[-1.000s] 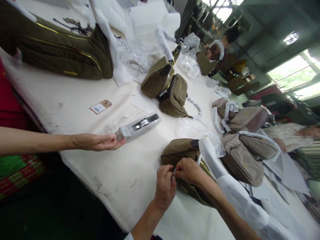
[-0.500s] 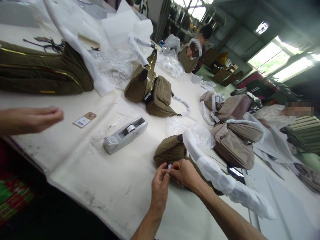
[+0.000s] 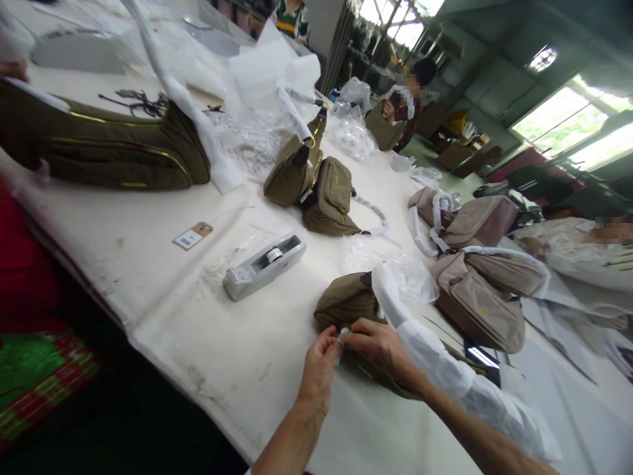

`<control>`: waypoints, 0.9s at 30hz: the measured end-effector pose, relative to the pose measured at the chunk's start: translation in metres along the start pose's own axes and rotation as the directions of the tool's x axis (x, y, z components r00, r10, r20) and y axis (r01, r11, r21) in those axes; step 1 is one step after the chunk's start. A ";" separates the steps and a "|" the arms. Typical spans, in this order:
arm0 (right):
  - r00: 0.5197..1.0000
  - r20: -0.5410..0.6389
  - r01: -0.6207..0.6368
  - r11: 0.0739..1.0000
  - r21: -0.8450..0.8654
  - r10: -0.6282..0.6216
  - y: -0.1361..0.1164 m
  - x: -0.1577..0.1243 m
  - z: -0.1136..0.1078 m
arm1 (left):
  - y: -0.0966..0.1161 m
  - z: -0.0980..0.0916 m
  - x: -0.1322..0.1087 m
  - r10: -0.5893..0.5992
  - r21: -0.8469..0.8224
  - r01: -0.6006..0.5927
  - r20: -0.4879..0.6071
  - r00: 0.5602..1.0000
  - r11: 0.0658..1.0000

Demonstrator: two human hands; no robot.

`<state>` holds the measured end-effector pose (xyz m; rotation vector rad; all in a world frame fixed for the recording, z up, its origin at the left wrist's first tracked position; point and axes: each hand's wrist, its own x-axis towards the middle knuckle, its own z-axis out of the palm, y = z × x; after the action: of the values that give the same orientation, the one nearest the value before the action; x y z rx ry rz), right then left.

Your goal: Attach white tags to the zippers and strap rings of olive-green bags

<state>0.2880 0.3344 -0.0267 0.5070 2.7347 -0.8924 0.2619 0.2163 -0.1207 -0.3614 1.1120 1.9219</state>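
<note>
An olive fabric bag (image 3: 343, 301) lies on the table in front of me, its strap (image 3: 442, 349) wrapped in white padding. At the bag's near side my left hand (image 3: 318, 369) is closed in a pinch on a small clear strip (image 3: 339, 354), which looks like tape. The fingertips of my right hand (image 3: 378, 346) meet it there, pinching the same strip, and that forearm passes beneath the wrapped strap. My fingers hide part of the strip and the bag's edge. A grey tape dispenser (image 3: 267, 265) stands to the left of the bag.
Further left lie a tagged card (image 3: 194, 235) and a large olive bag (image 3: 123, 155) beside a person's hand (image 3: 14, 70). Another olive bag (image 3: 329, 198), clear plastic (image 3: 413, 278) and taupe bags (image 3: 482, 300) lie beyond. One person (image 3: 408, 99) holds a bag at the back.
The view has shifted, so things on the table sit further right. The other person's hand over the table at left has left that spot. My two hands stay pinched together at the bag.
</note>
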 end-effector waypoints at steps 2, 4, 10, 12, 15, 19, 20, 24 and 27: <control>0.985 0.071 0.166 0.979 -0.120 -0.158 0.002 0.006 0.000 | 0.002 0.001 0.000 -0.012 0.009 0.013 -0.015 1.000 1.000; 0.944 0.170 0.320 0.913 -0.253 -0.284 0.006 0.012 -0.001 | 0.003 0.002 0.000 -0.027 -0.008 0.027 -0.014 1.000 1.000; 0.791 0.427 0.611 0.595 -0.522 -0.438 0.012 0.020 0.003 | 0.008 0.005 -0.005 -0.061 -0.089 0.069 0.095 0.994 0.994; 0.780 0.447 0.626 0.575 -0.527 -0.439 0.012 0.021 0.008 | 0.009 0.005 -0.006 -0.085 -0.094 0.093 0.081 0.993 0.991; 0.796 0.432 0.605 0.598 -0.526 -0.425 0.011 0.024 0.013 | 0.008 0.001 -0.006 0.004 0.033 -0.007 0.074 0.997 0.999; 0.805 0.471 0.579 0.649 -0.493 -0.361 0.005 0.034 0.011 | 0.002 -0.005 -0.004 0.340 0.440 -0.332 0.064 0.938 0.834; 0.804 0.482 0.577 0.657 -0.485 -0.349 0.004 0.037 0.010 | -0.001 -0.006 -0.004 0.407 0.508 -0.387 0.078 0.910 0.769; 0.814 0.487 0.556 0.666 -0.498 -0.316 -0.002 0.043 0.008 | -0.004 -0.006 -0.005 0.563 0.633 -0.499 0.118 0.818 0.592; 0.838 0.462 0.525 0.658 -0.540 -0.290 -0.003 0.039 0.013 | 0.005 -0.006 -0.004 0.507 0.571 -0.445 0.057 0.860 0.690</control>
<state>0.2526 0.3341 -0.0473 -0.4012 2.6109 -0.0139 0.2588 0.2080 -0.1188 0.1930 1.9342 1.8841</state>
